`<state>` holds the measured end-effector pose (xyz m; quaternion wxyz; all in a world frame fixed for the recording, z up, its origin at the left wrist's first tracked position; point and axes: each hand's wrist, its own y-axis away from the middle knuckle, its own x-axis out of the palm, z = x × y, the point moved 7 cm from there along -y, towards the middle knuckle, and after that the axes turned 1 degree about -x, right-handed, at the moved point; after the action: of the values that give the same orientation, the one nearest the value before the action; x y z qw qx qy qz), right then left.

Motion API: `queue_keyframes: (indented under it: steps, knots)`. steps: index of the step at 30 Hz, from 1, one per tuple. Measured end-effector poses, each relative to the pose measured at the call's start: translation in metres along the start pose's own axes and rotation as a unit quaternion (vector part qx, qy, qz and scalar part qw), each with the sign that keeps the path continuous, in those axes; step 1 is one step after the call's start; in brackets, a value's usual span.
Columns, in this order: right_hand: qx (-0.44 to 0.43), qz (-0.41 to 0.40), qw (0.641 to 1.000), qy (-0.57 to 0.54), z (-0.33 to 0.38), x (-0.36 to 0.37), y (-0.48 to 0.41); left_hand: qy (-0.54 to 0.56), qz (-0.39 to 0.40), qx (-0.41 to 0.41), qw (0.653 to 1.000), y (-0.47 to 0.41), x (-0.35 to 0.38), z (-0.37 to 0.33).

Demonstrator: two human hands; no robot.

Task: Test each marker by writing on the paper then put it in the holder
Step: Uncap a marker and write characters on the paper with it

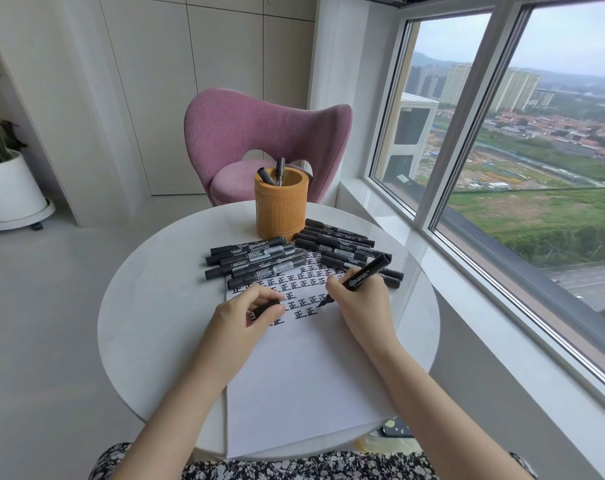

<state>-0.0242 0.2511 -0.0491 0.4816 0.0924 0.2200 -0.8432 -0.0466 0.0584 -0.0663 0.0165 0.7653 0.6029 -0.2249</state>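
Observation:
My right hand (pixel 359 299) grips an uncapped black marker (pixel 363 273), its tip touching the white paper (pixel 294 375) beside rows of black written characters. My left hand (pixel 249 311) pinches the black marker cap (pixel 264 307) while resting on the paper. Two heaps of black markers lie at the paper's far end, one at the left (pixel 252 261) and one at the right (pixel 342 247). Behind them stands the orange holder (pixel 281 206) with two markers (pixel 275 174) sticking out.
The round white table (pixel 148 306) has its edge close to my lap. A pink chair (pixel 259 140) stands beyond it, a window wall runs along the right, and a white plant pot (pixel 10 188) is on the floor at left. A dark phone (pixel 396 427) lies near the table's right front edge.

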Motion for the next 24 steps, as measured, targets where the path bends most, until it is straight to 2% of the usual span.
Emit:
queue_keyframes:
  steps: [24]
  knots:
    - [0.001,0.003,1.0,-0.021,-0.0005,-0.0007,0.0005,-0.005,0.0,-0.002,1.0,-0.0004,-0.0003,0.0018]
